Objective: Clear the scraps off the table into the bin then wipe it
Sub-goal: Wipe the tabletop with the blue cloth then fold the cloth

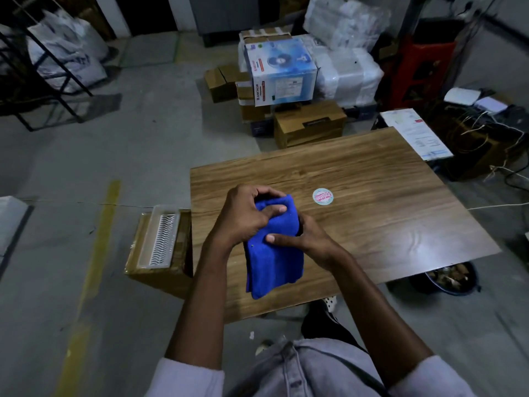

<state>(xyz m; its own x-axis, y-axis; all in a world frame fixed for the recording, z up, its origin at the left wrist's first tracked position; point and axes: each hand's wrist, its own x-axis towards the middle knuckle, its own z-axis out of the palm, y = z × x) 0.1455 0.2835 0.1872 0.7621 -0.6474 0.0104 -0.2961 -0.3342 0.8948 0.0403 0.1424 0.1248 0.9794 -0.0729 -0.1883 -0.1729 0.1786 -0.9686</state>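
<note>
A folded blue cloth [273, 262] hangs above the near left part of the wooden table [372, 213], held between both hands. My left hand [246, 216] grips its upper end, fingers curled over the top and thumb pressed on the front. My right hand [307, 239] holds the cloth's right edge, with the thumb across its middle. A round white and pink sticker [322, 196] lies on the tabletop just right of the hands. A dark bin [449, 279] holding brown scraps stands on the floor under the table's near right corner.
A cardboard box with a white plastic tray [159, 239] sits against the table's left side. Stacked boxes [282, 73] and wrapped bundles stand beyond the table. A paper sheet [415, 133] and cables lie at the far right. Open grey floor stretches left.
</note>
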